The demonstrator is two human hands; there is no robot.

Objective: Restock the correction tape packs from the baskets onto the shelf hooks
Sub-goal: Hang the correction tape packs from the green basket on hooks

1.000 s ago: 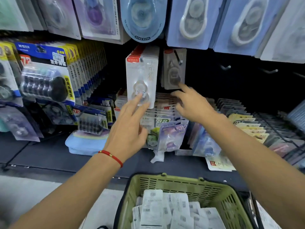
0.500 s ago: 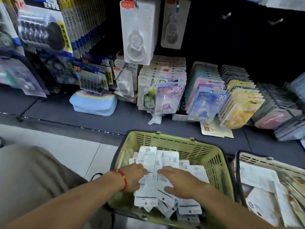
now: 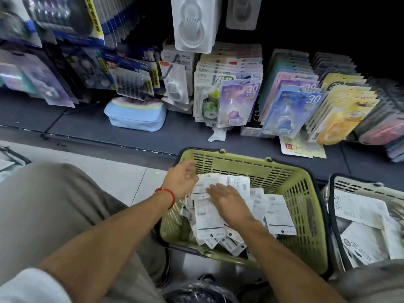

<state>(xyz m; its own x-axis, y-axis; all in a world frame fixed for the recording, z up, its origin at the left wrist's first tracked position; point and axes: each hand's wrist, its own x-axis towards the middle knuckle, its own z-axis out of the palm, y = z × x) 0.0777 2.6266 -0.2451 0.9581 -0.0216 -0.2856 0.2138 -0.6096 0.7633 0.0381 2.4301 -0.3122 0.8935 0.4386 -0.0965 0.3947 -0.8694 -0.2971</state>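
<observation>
White correction tape packs [image 3: 278,217] lie back side up in a heap in the green basket [image 3: 306,215] on the floor in front of me. My left hand [image 3: 180,182], with a red string on its wrist, grips the left edge of the topmost packs [image 3: 204,184]. Flat on the heap beside it rests my right hand [image 3: 228,201], fingers straight. On a shelf hook above hang white packs of the same kind [image 3: 192,25], and a single pack [image 3: 242,12] hangs to their right.
A second basket [image 3: 360,186] with larger white packs stands to the right. Coloured tape packs [image 3: 293,108] stand in rows on the dark bottom shelf [image 3: 91,125], beside a light blue pouch [image 3: 135,115]. My knee [image 3: 54,204] is at the left.
My hands came down from the hanging packs into the green basket. The view dropped with them, and my left hand now holds the edge of the top packs.
</observation>
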